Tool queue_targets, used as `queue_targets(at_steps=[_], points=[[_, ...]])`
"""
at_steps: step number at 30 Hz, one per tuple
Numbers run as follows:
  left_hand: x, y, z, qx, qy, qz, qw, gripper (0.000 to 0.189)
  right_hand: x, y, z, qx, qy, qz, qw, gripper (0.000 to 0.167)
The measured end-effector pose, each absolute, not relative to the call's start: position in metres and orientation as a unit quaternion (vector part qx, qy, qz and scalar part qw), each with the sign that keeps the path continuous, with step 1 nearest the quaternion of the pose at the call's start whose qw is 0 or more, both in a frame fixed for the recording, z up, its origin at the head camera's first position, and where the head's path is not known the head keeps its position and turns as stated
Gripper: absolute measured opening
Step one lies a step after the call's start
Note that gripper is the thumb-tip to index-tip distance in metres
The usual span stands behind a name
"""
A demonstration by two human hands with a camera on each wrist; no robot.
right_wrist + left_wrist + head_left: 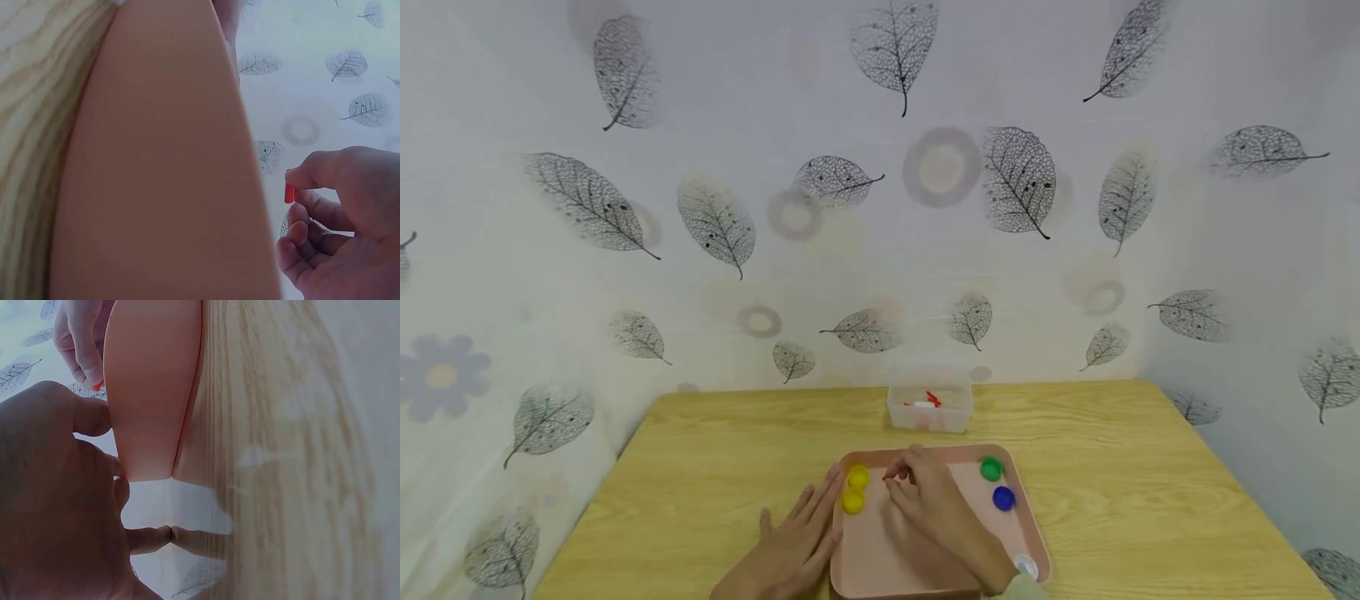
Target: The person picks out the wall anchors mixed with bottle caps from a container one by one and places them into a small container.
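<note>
My right hand (pixel 931 497) hovers over the upper middle of a pink tray (pixel 898 562). Between thumb and forefinger it pinches a small red stick (pixel 289 192), its other fingers curled loosely. My left hand (pixel 796 540) lies at the tray's left side, fingers extended, some of them along the rim. Just inside that rim, near the left fingertips, sit two yellow round caps (pixel 853 501), one behind the other. On the tray's right side are a green round cap (pixel 991 468), a blue round cap (pixel 1003 498) and, partly behind the right wrist, a clear one (pixel 1026 567).
Behind the tray stands a translucent plastic box (pixel 947 419) holding several red pieces (pixel 933 398) and a white one. The wooden table (pixel 722 450) extends to both sides, with a leaf-patterned curtain (pixel 880 250) behind it.
</note>
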State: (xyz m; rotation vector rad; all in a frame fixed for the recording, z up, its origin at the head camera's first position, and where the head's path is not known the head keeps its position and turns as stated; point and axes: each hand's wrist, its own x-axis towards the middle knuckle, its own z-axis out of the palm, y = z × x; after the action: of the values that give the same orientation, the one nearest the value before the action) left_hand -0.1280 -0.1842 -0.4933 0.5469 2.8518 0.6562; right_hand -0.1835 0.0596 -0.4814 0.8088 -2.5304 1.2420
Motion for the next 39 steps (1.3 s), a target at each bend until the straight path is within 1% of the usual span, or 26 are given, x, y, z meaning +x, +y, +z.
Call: queue_targets(at_steps=[7, 11, 14, 20, 26, 28, 34, 39], points=[[-0.13, -0.184, -0.495, 0.189, 0.956, 0.217, 0.057, 0.065, -0.189, 0.067, -0.476, 0.25, -0.856, 0.441, 0.103, 0.011], [-0.129, -0.184, -0.498, 0.188, 0.955, 0.22, 0.063, 0.065, -0.192, 0.07, -0.475, 0.231, -0.858, 0.449, 0.097, 0.013], [-0.128, -0.184, -0.499, 0.189, 0.954, 0.223, 0.063, 0.065, -0.195, 0.073, -0.474, 0.225, -0.855, 0.456, 0.103, 0.013], [-0.129, -0.185, -0.5, 0.191, 0.954, 0.224, 0.062, 0.064, -0.202, 0.081, -0.469, 0.247, -0.84, 0.463, 0.14, 0.012], [-0.129, -0.185, -0.498, 0.19, 0.953, 0.227, 0.065, 0.064, -0.211, 0.089, -0.461, 0.289, -0.824, 0.444, 0.199, 0.018], [-0.129, -0.185, -0.498, 0.19, 0.953, 0.228, 0.066, 0.064, -0.214, 0.09, -0.457, 0.296, -0.822, 0.438, 0.212, 0.018], [-0.128, -0.186, -0.499, 0.189, 0.954, 0.226, 0.064, 0.064, -0.224, 0.096, -0.445, 0.278, -0.841, 0.417, 0.202, 0.016], [-0.128, -0.186, -0.498, 0.188, 0.954, 0.225, 0.065, 0.064, -0.235, 0.104, -0.433, 0.282, -0.848, 0.404, 0.196, 0.008]])
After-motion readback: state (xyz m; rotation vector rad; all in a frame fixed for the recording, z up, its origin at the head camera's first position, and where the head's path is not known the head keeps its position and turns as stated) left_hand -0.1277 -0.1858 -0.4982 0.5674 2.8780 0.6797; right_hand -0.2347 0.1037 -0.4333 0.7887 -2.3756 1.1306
